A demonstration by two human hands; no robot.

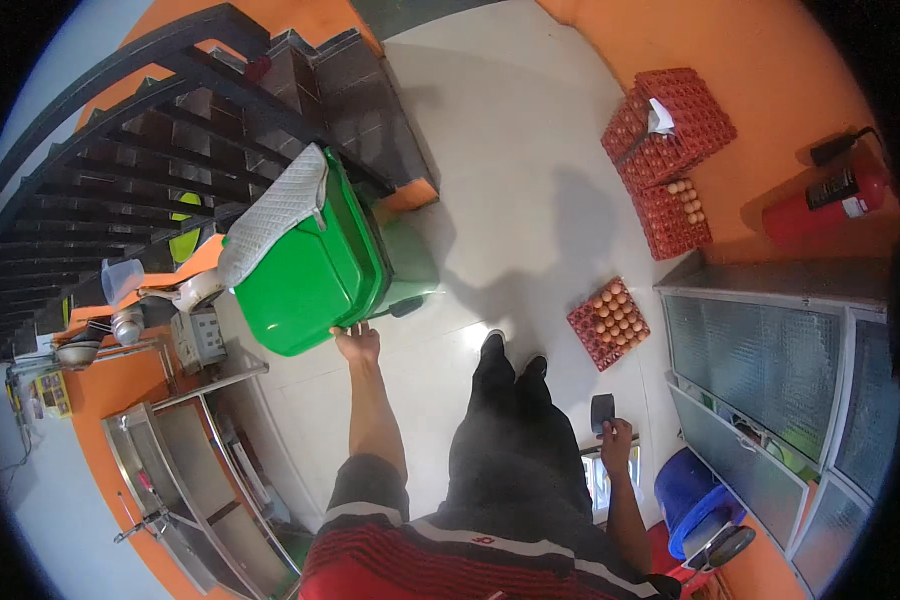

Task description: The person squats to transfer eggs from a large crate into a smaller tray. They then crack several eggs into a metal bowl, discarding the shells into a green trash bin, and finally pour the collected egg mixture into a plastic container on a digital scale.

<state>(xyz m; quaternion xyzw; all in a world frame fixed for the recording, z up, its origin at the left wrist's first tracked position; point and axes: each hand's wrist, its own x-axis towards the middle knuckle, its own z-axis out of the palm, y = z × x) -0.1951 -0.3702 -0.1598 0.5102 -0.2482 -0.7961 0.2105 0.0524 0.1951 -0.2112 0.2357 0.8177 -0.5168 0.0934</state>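
My left hand point(358, 341) is at the front rim of a large green plastic bin lid point(315, 277). Its fingertips meet the edge, but whether they grip it is unclear. A pale quilted cloth point(281, 214) drapes over the far left part of the lid. Below the lid, the green bin body point(409, 259) rests on the tiled floor. Off to my right side, my right hand point(616, 436) pinches a dark grey, flat rectangular object point(602, 412) by its lower end; its exact kind is unclear. Ahead of that hand lies a red egg tray point(581, 326) partly filled with brown eggs point(616, 315).
Stacked red egg trays point(675, 120) stand by the orange wall, under a fire extinguisher point(825, 199). A glass-panelled cabinet point(757, 367) and blue bucket point(682, 495) are on the right. Stairs with a dark railing point(120, 157) rise on the left, above a metal rack point(210, 450).
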